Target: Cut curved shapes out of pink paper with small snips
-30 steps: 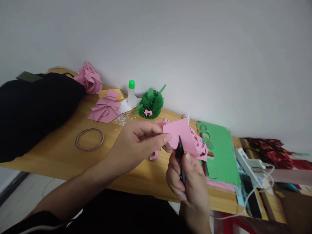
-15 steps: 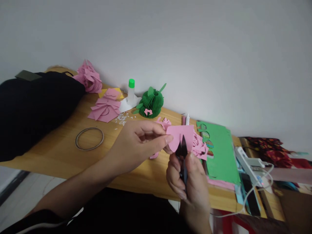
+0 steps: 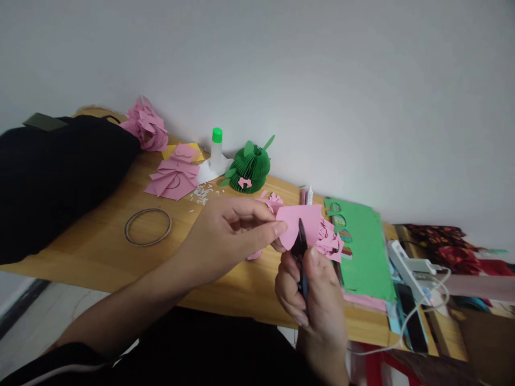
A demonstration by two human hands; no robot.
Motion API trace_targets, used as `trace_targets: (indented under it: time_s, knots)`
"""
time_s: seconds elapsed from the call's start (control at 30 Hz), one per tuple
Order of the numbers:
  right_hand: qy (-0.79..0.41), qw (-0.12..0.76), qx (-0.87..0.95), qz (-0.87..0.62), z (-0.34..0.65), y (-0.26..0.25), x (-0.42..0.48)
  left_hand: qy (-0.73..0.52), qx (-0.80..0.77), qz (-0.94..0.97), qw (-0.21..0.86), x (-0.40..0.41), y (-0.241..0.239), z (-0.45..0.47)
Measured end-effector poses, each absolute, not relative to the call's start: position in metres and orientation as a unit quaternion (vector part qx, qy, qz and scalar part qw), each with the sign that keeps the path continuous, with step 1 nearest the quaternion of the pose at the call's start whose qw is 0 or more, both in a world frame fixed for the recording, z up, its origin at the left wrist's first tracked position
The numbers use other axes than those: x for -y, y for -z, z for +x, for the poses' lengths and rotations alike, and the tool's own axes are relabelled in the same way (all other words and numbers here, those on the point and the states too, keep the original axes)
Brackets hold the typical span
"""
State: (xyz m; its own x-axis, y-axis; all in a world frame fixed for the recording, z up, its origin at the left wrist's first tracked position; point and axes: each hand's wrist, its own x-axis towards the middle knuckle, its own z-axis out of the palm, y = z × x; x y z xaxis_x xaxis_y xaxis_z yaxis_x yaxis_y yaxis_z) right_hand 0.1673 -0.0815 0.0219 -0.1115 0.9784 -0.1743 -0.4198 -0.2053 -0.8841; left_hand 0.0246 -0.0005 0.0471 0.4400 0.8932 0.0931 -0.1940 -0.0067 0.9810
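Between the thumb and fingers of my left hand [image 3: 229,236] is a small piece of pink paper [image 3: 309,221], pinched at its left edge. My right hand [image 3: 311,289] is closed around dark scissors [image 3: 300,244], whose blades point up and lie at the lower part of the paper. The blades look nearly closed. Behind the held piece lie pink paper scraps [image 3: 330,241] on the wooden table [image 3: 209,308]. Past my hands stands a green folded-paper figure [image 3: 251,170] with a small pink bow shape on it.
A glue stick [image 3: 216,147] stands at the back beside folded pink papers [image 3: 175,174]. At left are a black bag [image 3: 60,182] and a ring [image 3: 148,227]. Green paper sheets [image 3: 362,252], a power strip [image 3: 408,273] with cables and a phone [image 3: 412,321] lie at right.
The scissor blades have come closer together at the pink paper; they were spread apart before. My left hand keeps its pinch almost in the same place.
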Motion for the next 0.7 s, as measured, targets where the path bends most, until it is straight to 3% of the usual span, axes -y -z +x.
trace_targets:
  time_s: [0.7]
  knots:
    - [-0.663, 0.526, 0.345, -0.405, 0.1678, -0.0203, 0.085, -0.452, -0.324, 0.564, 0.611, 0.0014, -0.0444, 0.024]
